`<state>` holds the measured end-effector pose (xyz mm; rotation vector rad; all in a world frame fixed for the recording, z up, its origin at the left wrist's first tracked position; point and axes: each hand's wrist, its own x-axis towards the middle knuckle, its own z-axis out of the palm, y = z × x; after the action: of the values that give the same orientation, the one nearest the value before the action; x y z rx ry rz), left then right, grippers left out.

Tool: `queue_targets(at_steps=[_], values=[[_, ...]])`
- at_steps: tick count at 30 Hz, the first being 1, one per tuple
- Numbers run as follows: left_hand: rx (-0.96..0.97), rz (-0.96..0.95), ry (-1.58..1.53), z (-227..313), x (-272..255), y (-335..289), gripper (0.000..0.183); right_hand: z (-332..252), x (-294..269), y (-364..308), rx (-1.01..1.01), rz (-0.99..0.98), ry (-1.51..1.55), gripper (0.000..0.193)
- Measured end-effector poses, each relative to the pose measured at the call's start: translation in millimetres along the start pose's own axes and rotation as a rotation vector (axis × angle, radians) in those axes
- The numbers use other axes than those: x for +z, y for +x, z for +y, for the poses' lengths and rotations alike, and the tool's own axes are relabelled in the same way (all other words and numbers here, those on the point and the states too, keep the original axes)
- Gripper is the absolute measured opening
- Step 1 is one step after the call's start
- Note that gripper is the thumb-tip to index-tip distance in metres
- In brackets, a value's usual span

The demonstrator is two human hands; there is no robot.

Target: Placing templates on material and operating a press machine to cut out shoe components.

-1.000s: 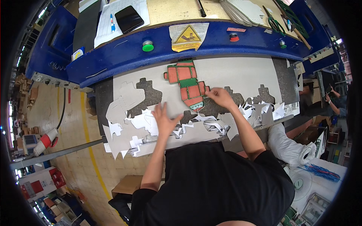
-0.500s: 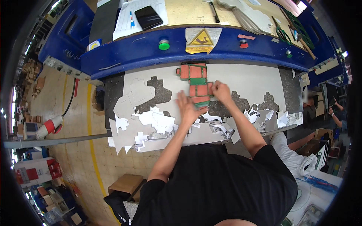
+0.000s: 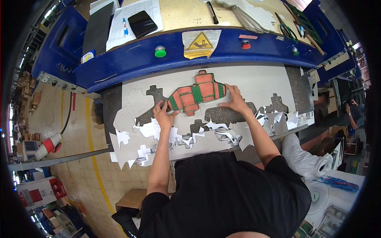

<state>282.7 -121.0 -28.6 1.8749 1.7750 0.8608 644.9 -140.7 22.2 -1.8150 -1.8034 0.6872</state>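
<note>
Here's the red-and-green die [image 3: 197,94], long axis running left to right (right end angled farther), 1 tab [image 3: 203,72] pointing far; left hand [image 3: 164,117], right hand [image 3: 237,103], fingers spread, bracket its ends.

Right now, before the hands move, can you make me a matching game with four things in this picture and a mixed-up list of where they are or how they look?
Things:
1. red-and-green block
2. phone
3. red button
4. scissors

Clues:
A. on the front of the blue beam
B. has green handles
C. between the left hand and the right hand
D. black, lying on white paper

Right pairs: 1-C, 2-D, 3-A, 4-B
</note>
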Motion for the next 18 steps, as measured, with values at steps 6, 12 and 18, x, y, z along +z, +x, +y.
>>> queue_targets(at_steps=[6, 12, 18], values=[[-0.001, -0.008, 0.085, 7.1, -1.5, 11.8, 0.076, 21.7, -0.5, 2.3, -0.018, -0.006, 0.111, 0.089], [0.051, -0.032, 0.045, 4.6, 6.7, 10.7, 0.074, 30.6, 4.7, -8.6, -0.032, 0.073, 0.057, 0.078], [0.036, 0.003, 0.089, -2.9, 5.5, 13.4, 0.067, 36.4, 6.7, -2.2, -0.043, 0.082, 0.148, 0.076]])
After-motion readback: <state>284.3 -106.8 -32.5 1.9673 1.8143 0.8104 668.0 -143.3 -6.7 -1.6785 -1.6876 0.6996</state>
